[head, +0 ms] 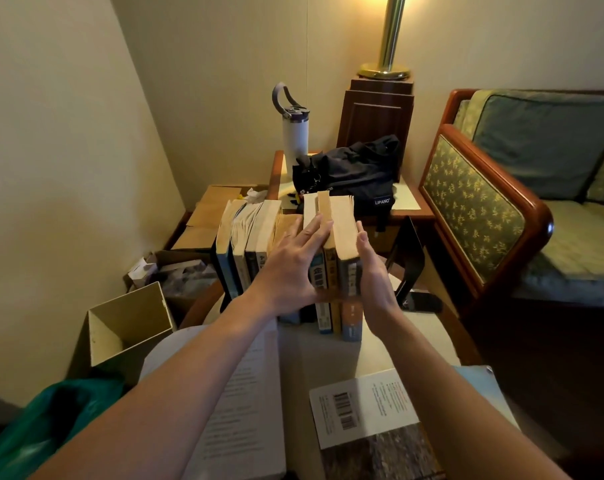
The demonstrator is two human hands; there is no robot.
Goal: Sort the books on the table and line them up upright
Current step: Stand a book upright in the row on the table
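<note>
Yellowed paperback books [335, 237], 3 upright on the pale table [373, 355], pressed between flat-fingered left hand [293, 268] and right hand [373, 271]. Step: squaring up. Next, likely: slide them against the standing row [245, 233].

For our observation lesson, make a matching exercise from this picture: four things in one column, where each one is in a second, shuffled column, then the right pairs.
Things
1 white bottle
2 black bookend
3 barcode book
4 right hand

Places
A lying flat, nearest the camera
B against the right side of the upright books
C standing beside the black bag
D standing right of the books, untouched

Pairs: 1-C, 2-D, 3-A, 4-B
</note>
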